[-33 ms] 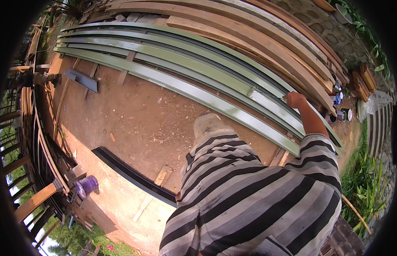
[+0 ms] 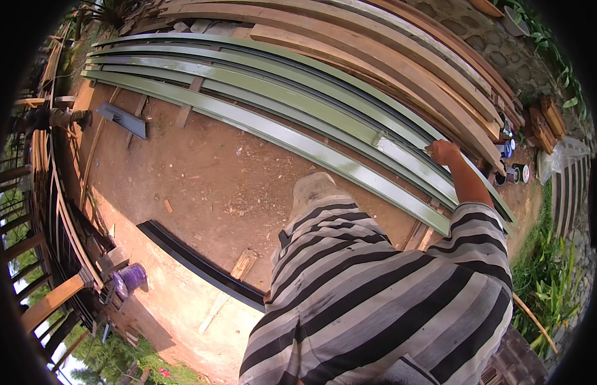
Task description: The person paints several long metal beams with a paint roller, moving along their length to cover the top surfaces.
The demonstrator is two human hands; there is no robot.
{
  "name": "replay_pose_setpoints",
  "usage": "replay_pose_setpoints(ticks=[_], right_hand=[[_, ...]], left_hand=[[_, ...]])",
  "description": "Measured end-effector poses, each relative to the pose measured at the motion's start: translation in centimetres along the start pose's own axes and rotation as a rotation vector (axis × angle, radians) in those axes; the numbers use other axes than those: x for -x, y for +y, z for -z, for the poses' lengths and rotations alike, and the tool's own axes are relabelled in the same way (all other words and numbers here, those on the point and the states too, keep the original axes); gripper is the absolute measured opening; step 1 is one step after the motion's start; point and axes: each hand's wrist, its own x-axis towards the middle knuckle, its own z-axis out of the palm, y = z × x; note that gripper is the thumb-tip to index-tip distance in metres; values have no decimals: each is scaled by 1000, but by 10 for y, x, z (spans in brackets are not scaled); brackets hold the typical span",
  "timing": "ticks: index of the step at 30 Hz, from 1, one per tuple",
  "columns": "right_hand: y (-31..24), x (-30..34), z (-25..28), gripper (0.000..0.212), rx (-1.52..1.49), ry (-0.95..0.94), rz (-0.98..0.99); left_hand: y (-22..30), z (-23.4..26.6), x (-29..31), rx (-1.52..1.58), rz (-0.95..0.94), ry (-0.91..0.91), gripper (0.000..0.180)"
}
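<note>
My right hand (image 2: pixel 444 153) reaches out over the right-hand part of a row of long green metal beams (image 2: pixel 350 125). Its fingers are closed near the top of a beam; whatever they may hold is too small to make out. Wet-looking pale shine covers the nearest beam (image 2: pixel 292 142). Of my left hand only a sliver of skin (image 2: pixel 267 297) shows beside my striped shirt, by the end of a black metal beam (image 2: pixel 196 261) lying low on the left. Its fingers are hidden.
Long wooden planks (image 2: pixel 375 48) lie beyond the green beams. Paint cans (image 2: pixel 520 172) stand at the right, near grass and a stone wall (image 2: pixel 497 54). A grey metal piece (image 2: pixel 122 120), a purple spool (image 2: pixel 129 280) and a wood offcut (image 2: pixel 244 263) are on the left side.
</note>
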Motion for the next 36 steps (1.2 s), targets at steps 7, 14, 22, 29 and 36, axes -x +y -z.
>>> replay_pose_setpoints(ticks=[7,14,22,29,36], right_hand=[[60,36,-66,49,-185,28,8],[128,102,-217,46,-540,89,-64],[102,111,-354,47,-562,178,-138],[64,107,-346,51,-740,119,-130],[125,145,-376,51,-728,102,-127]], left_hand=[[7,-15,-10,110,-134,-4,38],[124,-102,65,-72,-330,52,44],[119,-207,120,-348,-380,-46,45],[78,-249,145,-476,-319,-80,47],[81,-246,162,-429,-350,27,47]])
